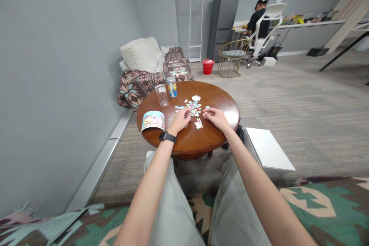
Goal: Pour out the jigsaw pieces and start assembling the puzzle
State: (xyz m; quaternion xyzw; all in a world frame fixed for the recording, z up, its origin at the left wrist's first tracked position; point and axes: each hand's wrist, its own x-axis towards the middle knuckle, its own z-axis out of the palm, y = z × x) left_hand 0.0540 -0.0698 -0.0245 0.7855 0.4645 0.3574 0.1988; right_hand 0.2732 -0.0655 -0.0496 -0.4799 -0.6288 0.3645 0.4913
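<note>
A loose heap of small colourful jigsaw puzzle pieces lies on the round brown table. My left hand, with a black watch on its wrist, is at the heap's near left edge, fingers curled together; what they hold, if anything, is hidden. At the heap's right side, my right hand pinches what looks like a small puzzle piece between thumb and fingers. Between both hands, nearer to me, a small joined section of puzzle lies flat. A curved picture sheet with cartoon figures stands at the table's left.
A clear glass, a lidded can and a round white lid stand toward the table's far side. A white box is on the floor at right. Farther back are a covered sofa, a red bucket and a seated person.
</note>
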